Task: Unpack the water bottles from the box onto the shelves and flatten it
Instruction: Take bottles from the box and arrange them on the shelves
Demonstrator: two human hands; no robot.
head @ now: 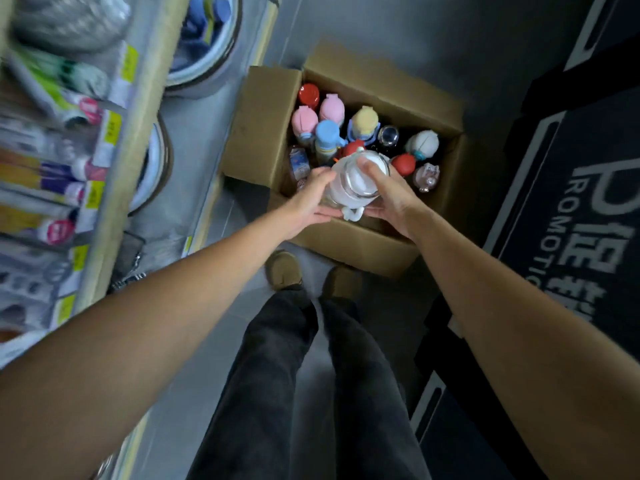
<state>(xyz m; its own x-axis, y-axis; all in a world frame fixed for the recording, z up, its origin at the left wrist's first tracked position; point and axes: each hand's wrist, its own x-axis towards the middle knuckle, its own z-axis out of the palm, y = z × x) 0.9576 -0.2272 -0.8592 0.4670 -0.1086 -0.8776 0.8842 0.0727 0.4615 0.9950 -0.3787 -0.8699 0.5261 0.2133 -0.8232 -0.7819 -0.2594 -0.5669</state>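
Above open box (pixel 360 244), white bottle (pixel 356 183) between both hands' grip.

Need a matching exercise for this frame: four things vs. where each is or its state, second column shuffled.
1. clear white-lidded water bottle
2. yellow-capped bottle
3. brown cardboard box
4. shelf rack with price tags

A. on the floor, flaps open
B. gripped by left hand and right hand
C. upright inside the box
D. at the person's left, stocked

Pairs: 1-B, 2-C, 3-A, 4-D
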